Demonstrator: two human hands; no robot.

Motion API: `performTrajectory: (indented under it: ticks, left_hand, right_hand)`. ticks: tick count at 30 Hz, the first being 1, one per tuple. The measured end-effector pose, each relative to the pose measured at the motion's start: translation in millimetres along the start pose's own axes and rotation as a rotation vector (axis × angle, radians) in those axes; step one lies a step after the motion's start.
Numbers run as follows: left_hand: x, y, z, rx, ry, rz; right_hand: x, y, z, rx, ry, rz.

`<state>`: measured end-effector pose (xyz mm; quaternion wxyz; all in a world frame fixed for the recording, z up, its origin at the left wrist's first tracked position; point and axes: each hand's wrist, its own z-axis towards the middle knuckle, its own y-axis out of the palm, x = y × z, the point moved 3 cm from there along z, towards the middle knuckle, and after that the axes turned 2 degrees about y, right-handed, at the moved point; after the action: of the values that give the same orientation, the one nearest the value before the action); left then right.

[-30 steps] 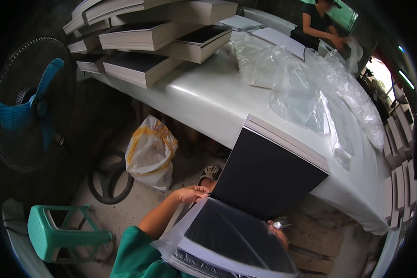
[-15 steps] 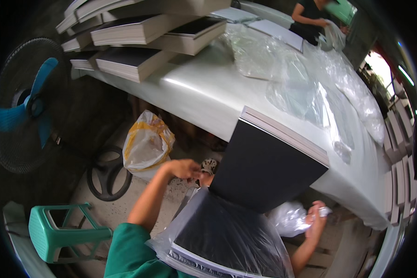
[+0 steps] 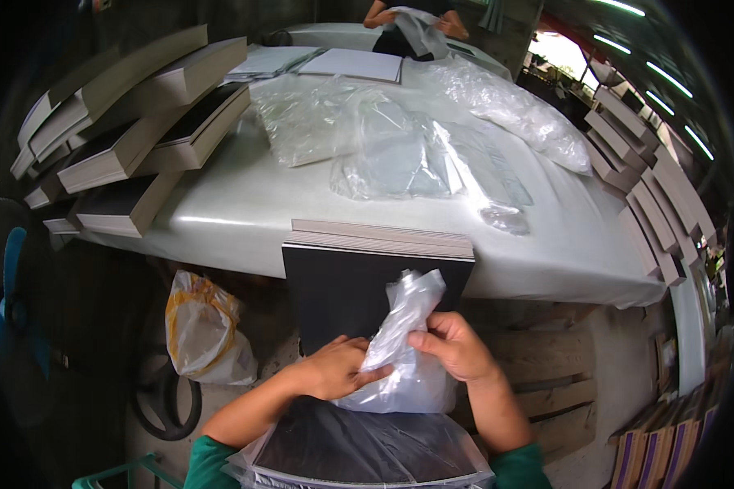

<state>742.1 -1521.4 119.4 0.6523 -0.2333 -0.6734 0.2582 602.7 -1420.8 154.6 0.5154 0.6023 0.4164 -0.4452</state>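
A crumpled clear plastic bag (image 3: pixel 406 322) is bunched between my two hands, above my lap. My right hand (image 3: pixel 458 349) pinches its upper right side between thumb and fingers. On the lower left side, my left hand (image 3: pixel 334 371) grips the same plastic. Behind the bag a thick stack with a black face and pale layered edges (image 3: pixel 334 281) stands upright against the near side of the table; my hands and the bag cover part of it. Across my lap lies another black-faced stack (image 3: pixel 367 444), inside a clear plastic sleeve.
Several empty-looking plastic bags (image 3: pixel 391 151) are spread over the white-covered table (image 3: pixel 220 200). Stacks of thick black-and-white blocks (image 3: pixel 151 151) rise at the left, others (image 3: pixel 665 204) at the right. A white-and-yellow bag (image 3: pixel 208 330) and a fan (image 3: pixel 12 297) are left. Across the table, a person (image 3: pixel 416 28) handles plastic.
The view has swung right. My right hand has brought the plastic bag in from the right to the middle. My left hand, free before, now grips it too.
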Motion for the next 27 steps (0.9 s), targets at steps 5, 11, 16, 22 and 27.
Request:
performTrajectory:
  ticks: [5,11,16,22,27]
  left_hand:
    - [7,-18,-1,0.36,0.008,0.025]
    - [-1,-19,1,0.751,0.014,-0.607]
    - [3,-20,-3,0.798,-0.059,-0.54]
    - [-9,-16,-10,0.785,-0.001,-0.445]
    - [12,-18,-4,0.847,0.045,-0.65]
  right_hand:
    - [20,-2,10,0.223,-0.151,-0.116]
    - [27,7,15,0.225,-0.173,0.217]
    - [30,14,17,0.296,-0.156,0.346]
    - [29,17,18,0.292,-0.056,0.391]
    - [40,9,20,0.285,-0.187,0.418]
